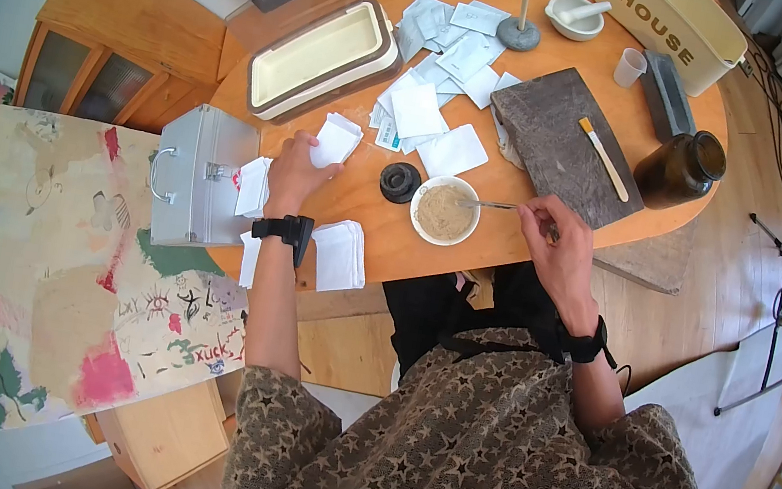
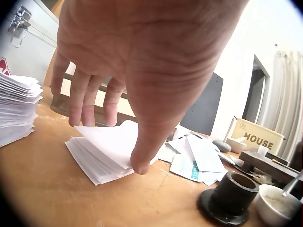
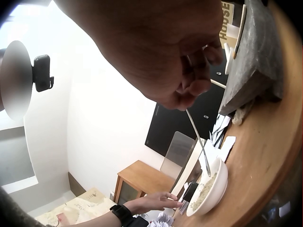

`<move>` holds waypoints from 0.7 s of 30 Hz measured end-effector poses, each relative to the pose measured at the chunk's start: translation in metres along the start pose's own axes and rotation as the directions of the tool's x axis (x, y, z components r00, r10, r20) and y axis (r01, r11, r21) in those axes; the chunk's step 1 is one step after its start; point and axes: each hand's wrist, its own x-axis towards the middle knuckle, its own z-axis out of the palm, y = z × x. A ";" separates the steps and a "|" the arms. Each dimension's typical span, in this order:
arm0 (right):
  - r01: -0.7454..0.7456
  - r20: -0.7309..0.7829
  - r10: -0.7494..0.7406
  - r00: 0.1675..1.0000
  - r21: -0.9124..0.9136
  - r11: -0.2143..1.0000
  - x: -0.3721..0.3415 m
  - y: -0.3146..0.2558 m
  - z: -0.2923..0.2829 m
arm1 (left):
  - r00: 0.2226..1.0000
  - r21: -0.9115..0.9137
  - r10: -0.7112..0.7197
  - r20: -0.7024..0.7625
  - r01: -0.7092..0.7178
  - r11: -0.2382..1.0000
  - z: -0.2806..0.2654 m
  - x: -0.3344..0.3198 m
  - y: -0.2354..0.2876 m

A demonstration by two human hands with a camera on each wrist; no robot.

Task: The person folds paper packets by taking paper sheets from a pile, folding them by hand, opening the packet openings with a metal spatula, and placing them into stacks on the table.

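My left hand (image 1: 298, 173) reaches over a small stack of white paper packets (image 1: 336, 142). In the left wrist view its fingers stretch loosely to the far side of the packets (image 2: 102, 153), and the thumb lies at their near corner; the top one is tilted up. My right hand (image 1: 560, 248) pinches the handle of a thin metal spoon (image 1: 488, 204) near its end. The spoon (image 3: 199, 137) slants into a white bowl (image 3: 219, 196) of beige, powdery stuff (image 1: 443, 212). Between the hands stands a black ring-shaped holder (image 1: 400, 183) with a wide base.
More white packets (image 1: 341, 255) lie by the front edge, beside a silver case (image 1: 204, 176). Farther back are a cream tray (image 1: 322, 62), scattered pale packets (image 1: 418, 110), a dark stone slab (image 1: 554, 137) bearing a brush (image 1: 606, 160), a brown jar (image 1: 674, 176) and a mortar (image 1: 571, 23).
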 end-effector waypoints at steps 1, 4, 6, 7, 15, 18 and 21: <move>-0.002 -0.003 0.002 1.000 0.004 1.000 0.000 0.000 0.000 | 1.000 0.000 -0.001 0.000 0.001 1.000 -0.001 -0.003 0.001; 0.000 -0.004 0.000 1.000 0.015 1.000 0.000 0.001 0.001 | 0.998 -0.018 0.027 -0.064 -0.028 0.999 -0.006 -0.014 0.004; 0.002 -0.006 -0.002 1.000 0.010 1.000 0.000 0.001 0.001 | 0.995 -0.037 0.039 -0.094 -0.042 0.998 -0.012 -0.023 0.009; 0.005 -0.009 -0.005 1.000 0.004 1.000 0.000 0.000 0.001 | 0.995 -0.037 0.039 -0.094 -0.042 0.998 -0.012 -0.027 0.009; -0.022 -0.055 0.025 0.998 0.064 0.998 0.001 -0.012 -0.010 | 0.965 -0.140 0.150 -0.216 -0.183 0.973 -0.031 -0.089 0.057; -0.017 -0.071 0.023 0.997 0.079 0.997 0.003 -0.018 -0.014 | 0.963 -0.136 0.162 -0.214 -0.194 0.972 -0.028 -0.114 0.077; -0.014 -0.081 0.022 0.996 0.102 0.995 0.003 -0.026 -0.017 | 0.962 -0.126 0.180 -0.206 -0.208 0.970 -0.021 -0.136 0.092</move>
